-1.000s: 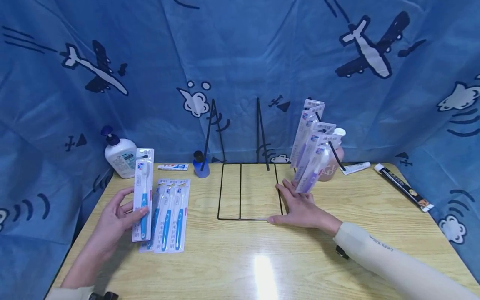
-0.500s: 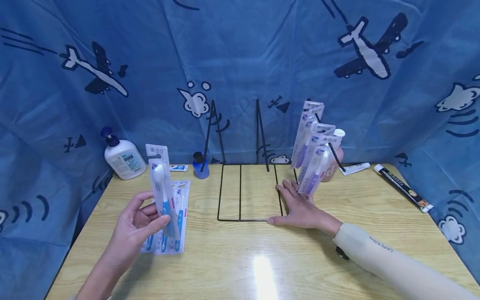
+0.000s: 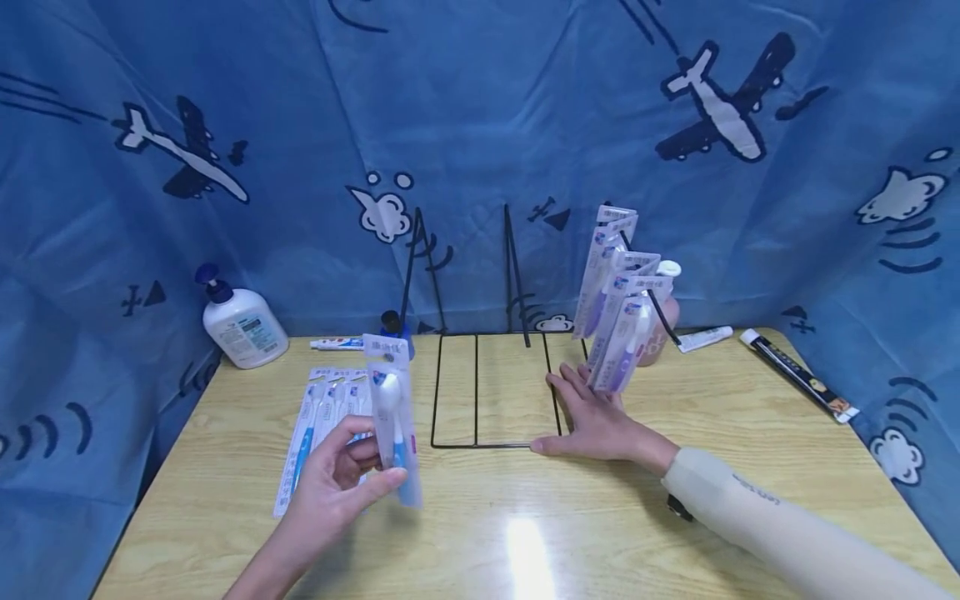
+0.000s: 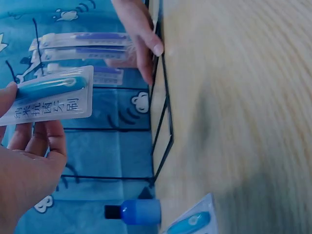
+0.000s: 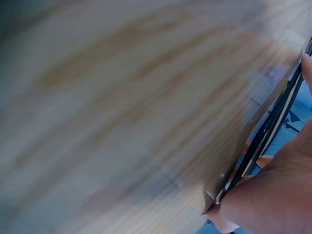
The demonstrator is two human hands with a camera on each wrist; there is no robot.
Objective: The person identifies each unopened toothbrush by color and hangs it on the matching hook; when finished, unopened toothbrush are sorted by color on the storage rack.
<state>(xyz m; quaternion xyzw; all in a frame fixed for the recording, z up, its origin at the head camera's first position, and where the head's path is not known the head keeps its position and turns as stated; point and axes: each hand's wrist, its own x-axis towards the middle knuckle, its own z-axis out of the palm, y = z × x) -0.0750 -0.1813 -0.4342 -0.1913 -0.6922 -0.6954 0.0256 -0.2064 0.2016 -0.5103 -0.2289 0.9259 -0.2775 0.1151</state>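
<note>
Here, left hand (image 3: 333, 483) pinching a blue toothbrush pack (image 3: 393, 417) upright, raised for hanging. Right hand (image 3: 596, 417) flat, fingers straight, steadying the wire rack base (image 3: 491, 442).

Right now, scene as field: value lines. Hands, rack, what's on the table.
left hand: pinches a blue toothbrush in a clear blister pack, lifted off the table
right hand: flat on the wooden table, at the black wire rack base
rack: purple toothbrush packs hanging on right prong
table, left: more blue toothbrush packs, white pump bottle
</note>
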